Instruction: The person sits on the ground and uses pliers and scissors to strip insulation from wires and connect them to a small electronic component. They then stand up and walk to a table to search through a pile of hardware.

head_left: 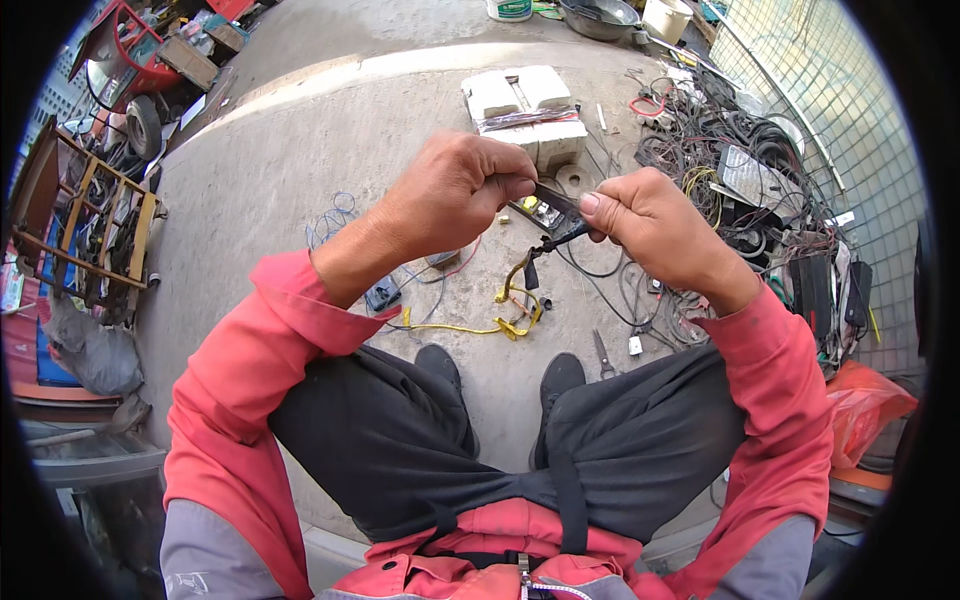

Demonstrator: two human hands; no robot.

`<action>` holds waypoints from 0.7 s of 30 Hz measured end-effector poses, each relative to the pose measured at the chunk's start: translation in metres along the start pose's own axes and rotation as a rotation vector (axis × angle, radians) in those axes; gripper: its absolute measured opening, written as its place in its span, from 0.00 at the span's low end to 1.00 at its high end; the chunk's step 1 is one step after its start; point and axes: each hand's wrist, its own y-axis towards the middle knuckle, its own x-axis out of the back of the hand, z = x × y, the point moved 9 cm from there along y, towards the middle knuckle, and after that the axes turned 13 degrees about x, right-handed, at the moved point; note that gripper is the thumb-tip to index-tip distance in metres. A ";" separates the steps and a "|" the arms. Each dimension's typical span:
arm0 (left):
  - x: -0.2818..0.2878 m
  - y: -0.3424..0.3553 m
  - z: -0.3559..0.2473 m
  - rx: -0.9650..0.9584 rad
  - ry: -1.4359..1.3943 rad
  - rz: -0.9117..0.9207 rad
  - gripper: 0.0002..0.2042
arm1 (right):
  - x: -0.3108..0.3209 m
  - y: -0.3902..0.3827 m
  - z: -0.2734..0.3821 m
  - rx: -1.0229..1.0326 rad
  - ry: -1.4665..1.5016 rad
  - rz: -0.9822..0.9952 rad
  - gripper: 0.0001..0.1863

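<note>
My left hand (455,190) is closed, its thumb and fingers pinching one end of a dark flat strip (555,200) at the upper middle. My right hand (635,215) grips the strip's other end, along with a dark blue cable or handle (570,234) under the thumb; which it is I cannot tell. A black knotted piece (532,262) hangs below between my hands, joined to a bent yellow cable (495,328) that reaches down to the concrete floor (400,140). Scissors (602,355) lie on the floor by my right shoe (560,380).
A white foam block (520,105) stands ahead of me. Tangled wires (730,150) are heaped at the right beside a mesh fence (830,120). Loose blue wire (330,215) and a small device (382,294) lie left of centre. Wooden frames (85,225), a tyre (142,125) and scrap line the left side.
</note>
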 end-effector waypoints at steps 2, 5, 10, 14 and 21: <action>0.003 -0.004 -0.006 -0.037 0.042 -0.039 0.03 | 0.001 0.000 -0.008 -0.043 0.038 -0.060 0.22; 0.007 -0.011 -0.027 -0.125 0.122 -0.104 0.03 | 0.003 0.000 -0.030 -0.161 0.251 -0.165 0.21; -0.019 -0.029 -0.061 -0.385 0.333 -0.065 0.04 | -0.001 0.004 -0.042 -0.274 0.521 -0.360 0.17; -0.035 -0.039 -0.069 -0.486 0.486 -0.043 0.04 | 0.006 0.005 -0.040 -0.255 0.550 -0.401 0.15; -0.065 -0.046 -0.061 -0.553 0.683 0.083 0.06 | 0.010 0.002 -0.046 -0.292 0.635 -0.466 0.14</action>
